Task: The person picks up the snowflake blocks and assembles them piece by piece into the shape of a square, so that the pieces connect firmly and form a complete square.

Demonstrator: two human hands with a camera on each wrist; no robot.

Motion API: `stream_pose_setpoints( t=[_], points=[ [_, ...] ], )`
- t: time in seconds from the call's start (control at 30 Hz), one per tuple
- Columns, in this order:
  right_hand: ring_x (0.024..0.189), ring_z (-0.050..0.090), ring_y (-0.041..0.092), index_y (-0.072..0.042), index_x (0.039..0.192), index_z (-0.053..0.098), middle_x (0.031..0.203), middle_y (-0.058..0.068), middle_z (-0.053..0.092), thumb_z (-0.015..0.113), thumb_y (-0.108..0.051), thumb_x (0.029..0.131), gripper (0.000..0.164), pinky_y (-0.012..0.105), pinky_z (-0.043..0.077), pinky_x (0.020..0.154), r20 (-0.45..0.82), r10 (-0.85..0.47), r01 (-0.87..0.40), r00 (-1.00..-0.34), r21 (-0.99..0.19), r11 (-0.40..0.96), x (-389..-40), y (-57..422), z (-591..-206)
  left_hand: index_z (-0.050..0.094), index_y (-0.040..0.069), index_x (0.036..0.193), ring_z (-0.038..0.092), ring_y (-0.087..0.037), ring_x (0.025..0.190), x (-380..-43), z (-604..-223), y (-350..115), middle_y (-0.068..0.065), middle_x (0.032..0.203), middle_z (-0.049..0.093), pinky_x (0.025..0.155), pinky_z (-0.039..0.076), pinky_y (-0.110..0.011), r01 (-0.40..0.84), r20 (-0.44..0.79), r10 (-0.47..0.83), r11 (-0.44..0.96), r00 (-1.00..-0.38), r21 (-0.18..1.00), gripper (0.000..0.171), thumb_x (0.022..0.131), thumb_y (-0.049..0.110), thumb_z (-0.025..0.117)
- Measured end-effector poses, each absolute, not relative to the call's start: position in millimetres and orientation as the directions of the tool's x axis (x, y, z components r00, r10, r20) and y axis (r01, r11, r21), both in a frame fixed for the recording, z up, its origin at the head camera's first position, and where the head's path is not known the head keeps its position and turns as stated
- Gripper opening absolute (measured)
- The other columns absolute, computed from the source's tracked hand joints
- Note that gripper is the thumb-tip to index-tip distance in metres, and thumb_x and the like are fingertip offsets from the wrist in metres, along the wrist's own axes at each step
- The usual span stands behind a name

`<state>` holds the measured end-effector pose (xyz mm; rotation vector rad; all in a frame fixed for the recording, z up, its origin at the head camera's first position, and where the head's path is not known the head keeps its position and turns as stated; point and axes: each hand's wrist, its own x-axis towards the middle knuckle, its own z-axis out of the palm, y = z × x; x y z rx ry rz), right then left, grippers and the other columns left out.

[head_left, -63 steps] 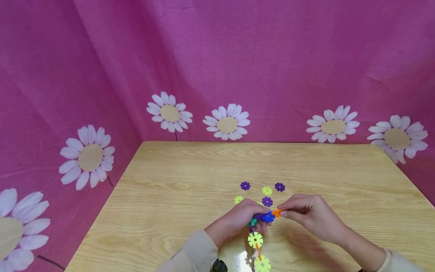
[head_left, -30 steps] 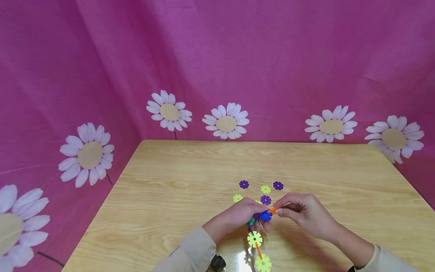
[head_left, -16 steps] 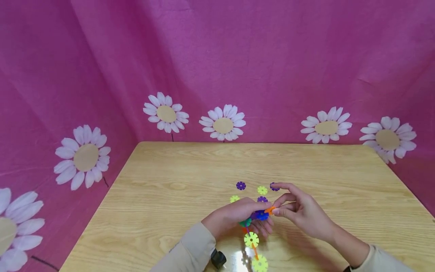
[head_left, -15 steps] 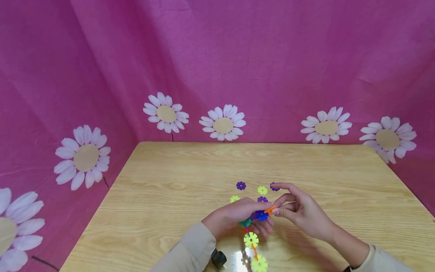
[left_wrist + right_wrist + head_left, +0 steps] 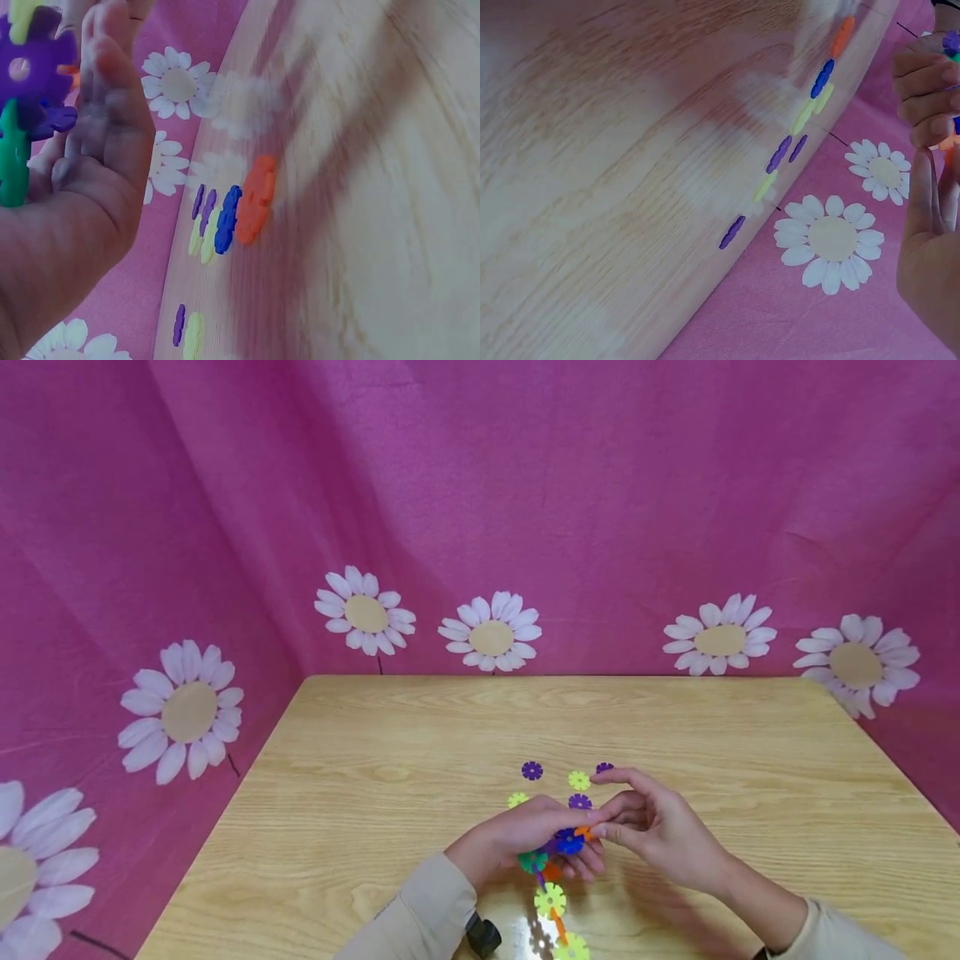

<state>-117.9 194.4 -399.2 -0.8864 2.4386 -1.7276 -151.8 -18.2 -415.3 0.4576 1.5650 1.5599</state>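
Note:
My left hand [image 5: 525, 827] grips a chain of notched plastic snowflake discs, thumb on top. Near its fingertips is a blue disc [image 5: 570, 842], and a purple disc [image 5: 45, 64] and a green disc [image 5: 13, 161] show close up in the left wrist view. Below the hand the chain runs on through a yellow disc [image 5: 551, 900] to another yellow disc [image 5: 572, 948] at the frame's bottom edge. An orange disc [image 5: 584, 832] touches the blue one; my right hand [image 5: 671, 839] pinches it, index finger raised. Fingers hide how the two discs meet.
Several loose discs lie flat on the wooden table [image 5: 375, 760] beyond the hands, among them a purple disc [image 5: 532, 770] and a yellow disc [image 5: 578, 780]. The left wrist view adds a loose orange disc [image 5: 256, 199] and a blue disc [image 5: 228, 220]. Pink daisy-patterned cloth [image 5: 600, 510] surrounds the table.
The right hand has come left and slightly down with the orange disc, and its index finger has lifted off. The left hand's thumb has straightened towards the right hand; the chain hangs a little lower.

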Motion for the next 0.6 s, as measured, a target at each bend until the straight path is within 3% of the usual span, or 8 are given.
stream_pose_setpoints(
  t=[0.27, 0.43, 0.6],
  points=[
    [0.090, 0.072, 0.014, -0.008, 0.129, 0.056, 0.096, -0.001, 0.074, 0.074, -0.006, 0.089, 0.044, 0.030, 0.060, 0.082, 0.272, -0.583, -0.501, -0.766, -0.820, 0.276, -126.8, 205.4, -398.5, 0.069, -0.013, 0.100, 0.072, -0.014, 0.067, -149.3, -414.2, -23.2, -0.008, 0.079, 0.075, 0.057, 0.056, -0.021, -0.312, -0.326, 0.771, 0.173, -0.548, 0.934, 0.060, 0.098, 0.045, 0.055],
    [0.089, 0.070, 0.012, -0.004, 0.122, 0.061, 0.097, 0.005, 0.074, 0.066, -0.012, 0.097, 0.027, 0.027, 0.058, 0.077, 0.145, -0.565, -0.407, -0.812, -0.836, 0.369, -143.7, 217.2, -401.1, 0.070, -0.011, 0.097, 0.072, -0.014, 0.067, -149.7, -414.9, -25.8, -0.006, 0.077, 0.075, 0.057, 0.056, -0.021, -0.334, -0.341, 0.767, 0.175, -0.543, 0.926, 0.057, 0.098, 0.044, 0.056],
    [0.083, 0.068, 0.010, 0.002, 0.113, 0.065, 0.094, 0.007, 0.073, 0.066, -0.011, 0.096, 0.022, 0.024, 0.057, 0.072, 0.086, -0.495, -0.360, -0.865, -0.792, 0.492, -155.1, 226.4, -409.9, 0.071, -0.007, 0.092, 0.072, -0.013, 0.066, -149.4, -414.8, -26.7, -0.004, 0.074, 0.074, 0.057, 0.056, -0.021, -0.348, -0.348, 0.774, 0.177, -0.529, 0.921, 0.054, 0.098, 0.045, 0.057]
  ],
)
